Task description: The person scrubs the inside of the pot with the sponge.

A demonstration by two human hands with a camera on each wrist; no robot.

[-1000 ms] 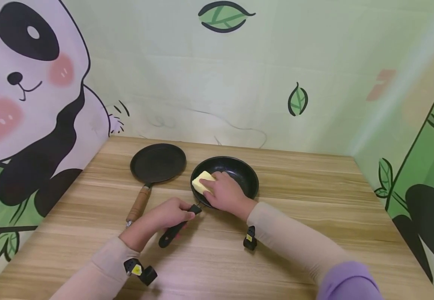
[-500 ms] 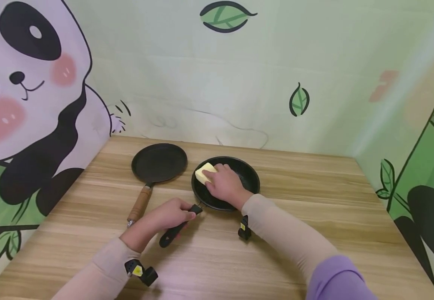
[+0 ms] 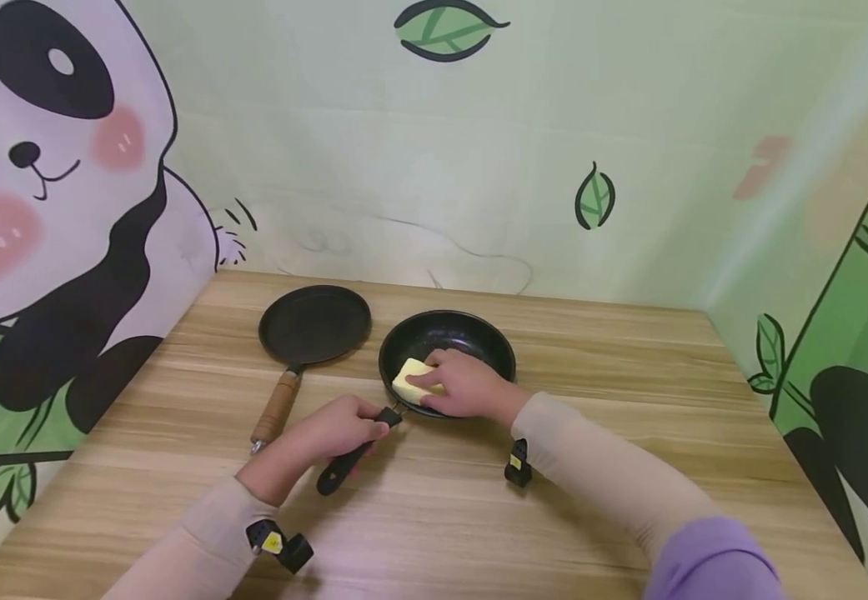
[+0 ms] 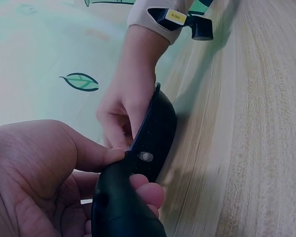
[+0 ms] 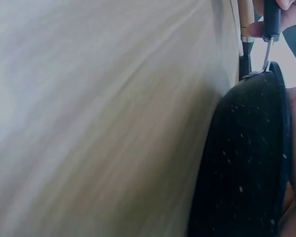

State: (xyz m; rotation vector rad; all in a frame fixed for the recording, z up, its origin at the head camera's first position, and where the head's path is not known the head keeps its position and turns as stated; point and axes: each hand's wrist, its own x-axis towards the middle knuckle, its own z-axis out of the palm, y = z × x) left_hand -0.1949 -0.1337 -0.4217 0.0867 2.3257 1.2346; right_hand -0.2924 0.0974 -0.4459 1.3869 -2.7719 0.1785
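Note:
A black frying pan (image 3: pixel 464 329) with a speckled outer wall (image 5: pixel 241 163) sits on the wooden table. My left hand (image 3: pixel 343 429) grips its black handle (image 3: pixel 339 471) close to the pan, thumb on top and fingertips curling out below in the left wrist view. Inside the pan, my right hand (image 3: pixel 467 385) holds a pale yellow sponge (image 3: pixel 411 379) against the near left part, thumb and fingers around it. The sponge is hidden behind the pan wall in both wrist views.
To the left lies a flat black griddle pan (image 3: pixel 315 323) with a wooden handle (image 3: pixel 278 407), beside my left forearm. The table (image 3: pixel 614 367) backs onto a wall printed with pandas and leaves. A small black camera (image 3: pixel 518 465) is strapped to each wrist.
My right hand and the sponge went slightly up along the pan's left side, then came down toward its near side. My left hand keeps its grip on the handle.

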